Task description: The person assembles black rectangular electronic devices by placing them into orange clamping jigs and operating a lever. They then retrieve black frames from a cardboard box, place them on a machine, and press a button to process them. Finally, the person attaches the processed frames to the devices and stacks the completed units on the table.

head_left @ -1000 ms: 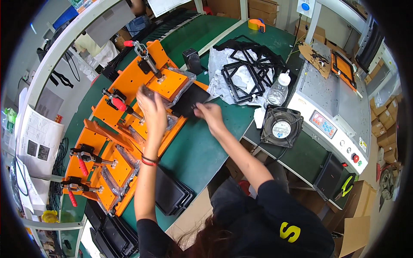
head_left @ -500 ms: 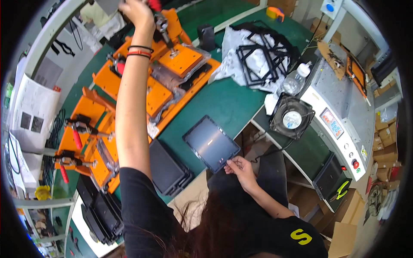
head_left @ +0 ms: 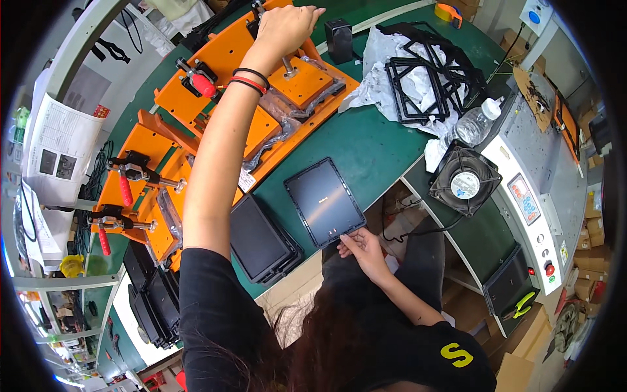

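My left hand (head_left: 287, 31) reaches to the far end of the orange clamping fixture (head_left: 225, 55). Its fingers are curled over a toggle clamp (head_left: 255, 23), and the palm hides the clamp's handle. Below that hand, an orange plate (head_left: 300, 81) lies on a piece in clear film. My right hand (head_left: 362, 251) pinches the near corner of a thin dark rectangular cover (head_left: 325, 202) with a raised rim, held tilted at the table edge. Just left of it sits a stack of similar black covers (head_left: 261, 238).
Black frames (head_left: 418, 88) lie on white wrapping beside a clear bottle (head_left: 480, 121). A fan (head_left: 465, 179) stands near a grey machine with a control panel (head_left: 524, 199). More toggle clamps with red handles (head_left: 126, 189) stick out at left. Another black stack (head_left: 153, 294) is at lower left.
My left hand has come down and right over the toggle clamp, and the red handle beside it is now hidden. My right hand still pinches the cover, which has turned slightly. The view has shifted.
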### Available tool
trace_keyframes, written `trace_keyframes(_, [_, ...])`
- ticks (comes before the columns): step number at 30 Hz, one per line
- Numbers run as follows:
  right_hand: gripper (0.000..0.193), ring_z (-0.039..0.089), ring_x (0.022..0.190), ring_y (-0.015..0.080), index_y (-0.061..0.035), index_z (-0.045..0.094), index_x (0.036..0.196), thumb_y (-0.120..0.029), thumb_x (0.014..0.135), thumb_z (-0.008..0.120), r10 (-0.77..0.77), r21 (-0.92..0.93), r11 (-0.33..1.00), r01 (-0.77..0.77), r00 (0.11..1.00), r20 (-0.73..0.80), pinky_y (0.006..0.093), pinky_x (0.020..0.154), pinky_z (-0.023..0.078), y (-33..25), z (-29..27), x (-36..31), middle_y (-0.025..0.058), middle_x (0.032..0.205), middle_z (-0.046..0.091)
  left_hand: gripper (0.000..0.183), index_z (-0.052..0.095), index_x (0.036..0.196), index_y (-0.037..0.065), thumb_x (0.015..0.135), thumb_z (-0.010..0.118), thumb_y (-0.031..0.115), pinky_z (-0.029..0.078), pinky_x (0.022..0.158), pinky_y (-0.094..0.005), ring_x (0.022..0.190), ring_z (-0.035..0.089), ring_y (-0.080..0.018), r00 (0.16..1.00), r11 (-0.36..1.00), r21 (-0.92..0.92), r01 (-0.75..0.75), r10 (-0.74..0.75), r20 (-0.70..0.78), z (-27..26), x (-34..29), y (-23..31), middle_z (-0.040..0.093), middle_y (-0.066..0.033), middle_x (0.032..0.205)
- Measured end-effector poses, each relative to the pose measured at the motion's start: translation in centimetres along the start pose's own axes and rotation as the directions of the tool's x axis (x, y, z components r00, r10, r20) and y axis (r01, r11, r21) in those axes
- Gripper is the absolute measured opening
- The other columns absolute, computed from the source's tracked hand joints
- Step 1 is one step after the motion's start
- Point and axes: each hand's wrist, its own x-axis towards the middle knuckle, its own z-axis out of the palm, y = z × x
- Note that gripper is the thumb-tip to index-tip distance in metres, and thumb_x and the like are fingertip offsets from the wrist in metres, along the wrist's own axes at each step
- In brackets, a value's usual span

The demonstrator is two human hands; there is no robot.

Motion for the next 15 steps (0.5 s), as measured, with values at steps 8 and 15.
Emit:
trace_keyframes(8, [0.020,0.060,0.058,0.0107,0.0043,0.053,0.085,-0.014,0.090,0.061,-0.105,-0.136,0.985,0.102,0.994,-0.013,0.0238,0.051,0.050,0.1,1.0,0.8,0.0083,0.068,0.062,0.037,0.066,0.087,0.009,0.096,0.041,0.035,0.051,0.059,-0.0468,0.063,0.063,-0.0355,0.995,0.996,-0.017,0.087,-0.087,-0.041,-0.8,0.0,1.2,0.063,-0.0177,0.067])
trace_keyframes(15, [0.042,0.061,0.050,0.0122,0.0043,0.062,0.069,-0.034,0.085,0.068,-0.013,-0.285,0.959,-0.004,0.998,-0.060,0.0241,0.045,0.048,0.0,0.4,1.4,0.0100,0.061,0.063,0.042,0.067,0.074,0.006,0.093,0.045,0.037,0.054,0.061,-0.0463,0.064,0.065,-0.0371,0.983,0.987,0.043,0.153,-0.148,-0.105,-0.5,0.1,1.8,0.065,-0.0194,0.067])
